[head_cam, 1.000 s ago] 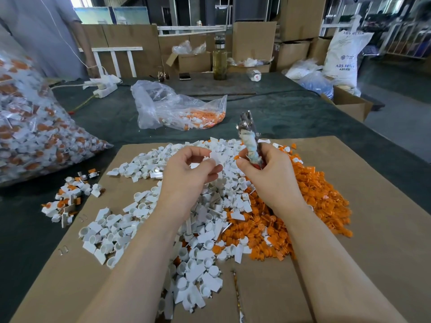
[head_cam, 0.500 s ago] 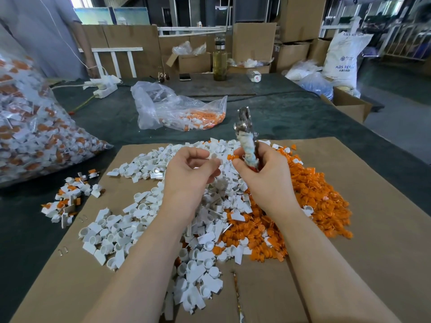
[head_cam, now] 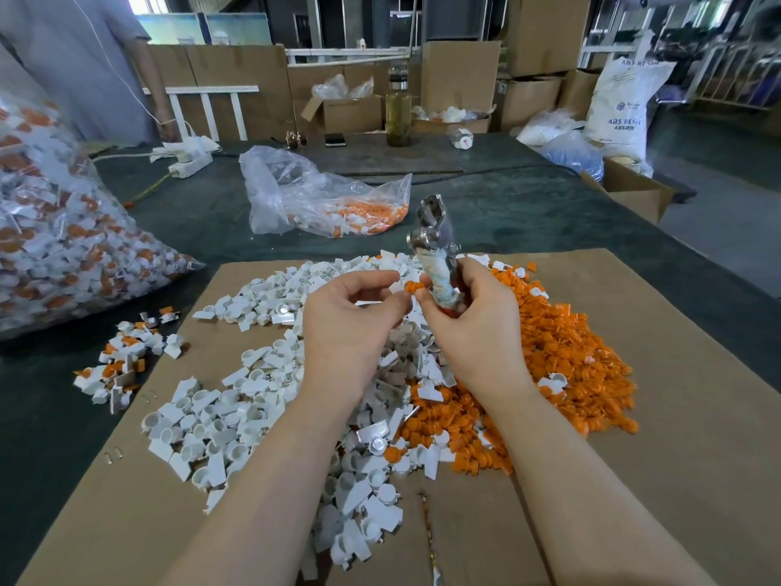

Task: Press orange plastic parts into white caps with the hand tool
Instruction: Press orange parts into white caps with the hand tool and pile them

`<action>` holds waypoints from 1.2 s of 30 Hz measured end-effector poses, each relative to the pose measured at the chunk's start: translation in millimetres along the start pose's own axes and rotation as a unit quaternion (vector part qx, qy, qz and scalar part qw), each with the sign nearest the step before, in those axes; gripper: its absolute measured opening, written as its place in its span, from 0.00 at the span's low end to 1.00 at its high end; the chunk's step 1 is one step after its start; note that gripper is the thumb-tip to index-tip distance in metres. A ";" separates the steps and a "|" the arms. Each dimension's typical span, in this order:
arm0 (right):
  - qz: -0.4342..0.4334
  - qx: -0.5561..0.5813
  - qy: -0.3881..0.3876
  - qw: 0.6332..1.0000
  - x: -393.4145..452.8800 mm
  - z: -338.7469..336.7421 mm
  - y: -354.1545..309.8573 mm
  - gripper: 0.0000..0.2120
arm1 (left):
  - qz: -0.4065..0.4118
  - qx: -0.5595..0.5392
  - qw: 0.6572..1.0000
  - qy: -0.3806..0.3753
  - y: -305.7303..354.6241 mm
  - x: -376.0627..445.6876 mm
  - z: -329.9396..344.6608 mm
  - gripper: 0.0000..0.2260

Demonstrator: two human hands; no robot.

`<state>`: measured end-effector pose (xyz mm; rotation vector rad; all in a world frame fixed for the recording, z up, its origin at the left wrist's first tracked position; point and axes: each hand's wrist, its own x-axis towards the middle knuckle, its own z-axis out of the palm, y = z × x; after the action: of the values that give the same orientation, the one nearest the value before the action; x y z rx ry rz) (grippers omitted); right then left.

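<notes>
Two bare hands meet above the brown cardboard sheet (head_cam: pixel 676 416). Right hand (head_cam: pixel 477 327) grips the upright cloth-wrapped metal hand tool (head_cam: pixel 435 255); left hand (head_cam: pixel 350 319), at its nine o'clock, pinches a small orange plastic part (head_cam: pixel 410 286). White plastic caps (head_cam: pixel 236 416) are heaped at eight o'clock, loose orange parts (head_cam: pixel 570 365) at four.
</notes>
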<state>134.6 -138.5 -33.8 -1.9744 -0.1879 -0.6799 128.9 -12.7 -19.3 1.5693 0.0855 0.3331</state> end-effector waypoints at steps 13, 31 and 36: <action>-0.017 -0.047 0.011 0.999 -0.9 1.8 -1.9 0.10 | 0.087 0.071 0.994 -0.003 1.5 -4.6 0.5 0.13; 0.020 -0.007 -0.098 0.995 4.8 -7.8 -0.1 0.09 | 0.066 0.061 0.996 0.010 -2.3 -0.7 -0.8 0.08; 0.063 0.034 -0.152 0.986 8.8 -27.2 -2.3 0.09 | 0.027 0.006 1.000 0.012 -2.7 2.8 -5.7 0.07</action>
<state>130.6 -162.1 -18.0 -1.9982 -0.2650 -0.2852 130.5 -6.3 -21.6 1.5823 0.0645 0.3934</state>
